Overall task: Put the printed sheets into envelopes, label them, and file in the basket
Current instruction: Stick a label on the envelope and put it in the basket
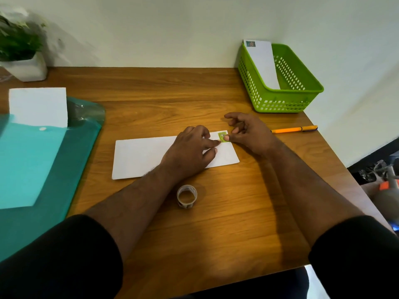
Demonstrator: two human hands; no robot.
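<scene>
— Wooden desk (216,223), warm grain, set against a pale wall. What lies on it?

— One white paper envelope (140,156), flat and oblong, at mid-desk. Its long axis runs left to right, the right end tipped a little toward the far side.

— And the label?

— It's a small green square sticker (222,135) at the envelope's far right corner. The right hand (248,134) presses its thumb on the sticker, the other fingers curled loosely above. The left hand (192,152) lies on the envelope with fingers stretched out, the forefinger tip touching the sticker's near edge.

— Anything close by?

— Just near of the envelope stands a small roll of stickers (187,196), a hollow ring. To the right lies an orange pen (294,129), pointing left-right.

— Farther off?

— At the far right corner sits a green plastic basket (280,102) with a slotted wall; inside it a labelled envelope (262,61) leans upright. On the left lies a translucent teal folder (82,147) with white sheets (37,106) on it, and beyond that a plant in a white pot (26,67).
</scene>
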